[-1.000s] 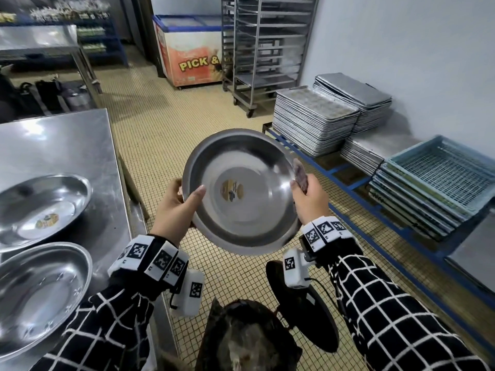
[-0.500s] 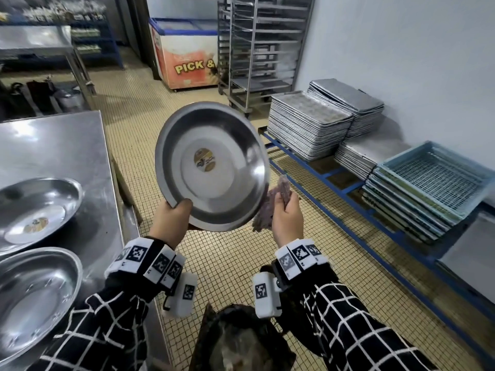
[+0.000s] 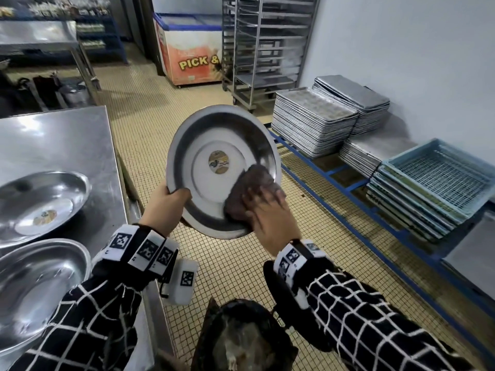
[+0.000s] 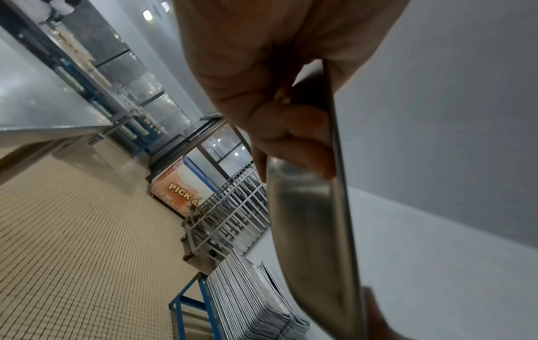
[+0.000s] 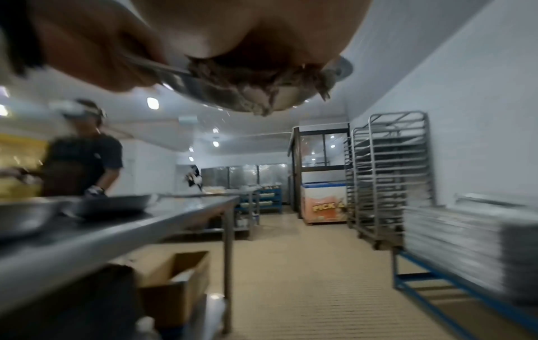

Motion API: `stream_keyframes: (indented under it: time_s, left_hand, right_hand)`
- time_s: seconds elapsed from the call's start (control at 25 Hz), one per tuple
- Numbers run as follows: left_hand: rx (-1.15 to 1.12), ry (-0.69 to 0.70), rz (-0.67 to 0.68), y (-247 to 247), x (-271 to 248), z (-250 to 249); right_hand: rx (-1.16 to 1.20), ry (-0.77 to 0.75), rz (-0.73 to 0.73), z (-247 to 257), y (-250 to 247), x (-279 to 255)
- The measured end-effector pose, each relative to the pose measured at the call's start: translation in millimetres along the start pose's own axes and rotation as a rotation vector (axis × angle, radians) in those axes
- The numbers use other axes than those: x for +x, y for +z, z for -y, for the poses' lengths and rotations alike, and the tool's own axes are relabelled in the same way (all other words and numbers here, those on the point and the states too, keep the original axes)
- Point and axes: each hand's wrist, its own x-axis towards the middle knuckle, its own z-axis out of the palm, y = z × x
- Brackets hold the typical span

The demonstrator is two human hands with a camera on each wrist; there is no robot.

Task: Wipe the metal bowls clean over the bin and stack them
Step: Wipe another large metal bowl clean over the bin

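A round metal bowl (image 3: 214, 145) with a sticker in its middle is tilted toward me above the tiled floor. My left hand (image 3: 171, 202) grips its lower left rim, thumb inside; in the left wrist view the left hand (image 4: 276, 119) curls round the bowl (image 4: 314, 230) edge. My right hand (image 3: 267, 212) holds a wadded brown cloth (image 3: 249, 183) against the bowl's lower right inner wall. The right wrist view shows that cloth (image 5: 256, 89) bunched under my palm against the bowl (image 5: 201, 92). The black-bagged bin (image 3: 241, 341) stands below, nearer to me. Two more bowls (image 3: 40, 202) (image 3: 34, 285) lie side by side on the steel table (image 3: 53, 140).
Stacked baking trays (image 3: 310, 121) and blue crates (image 3: 434, 183) sit on a low blue rack at the right. A tall tray trolley (image 3: 262, 49) and a chest freezer (image 3: 192, 60) stand behind. Another person (image 5: 81, 156) works beyond the table, with a cardboard box (image 5: 174, 280) beneath it.
My right hand let go of the bowl's right rim, kept the cloth, and brought it inside the bowl onto the lower right wall. My left hand slid to the lower rim.
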Motion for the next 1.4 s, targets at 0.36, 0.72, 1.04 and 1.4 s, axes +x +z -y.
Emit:
stream_keyframes:
  time_s: [0.36,0.72,1.04,1.4]
  left_hand:
    - [0.009,0.112,-0.164,16.3,-10.4,-12.6]
    - [-0.175,-0.008,-0.09,13.2,-25.9,-6.0]
    - [-0.36,-0.096,-0.127,11.2,-21.5,2.8]
    - [-0.349,-0.034,0.201,13.0,-22.8,5.5]
  right_hand:
    - [0.422,0.192,-0.202,52.2,6.7,-6.7]
    - [0.574,0.431,-0.37,2.8,-37.7,14.1]
    - [0.798,0.677,-0.434,-3.3,-73.8,34.2]
    - [0.96,0.742,-0.376,-0.8,-82.9,19.0]
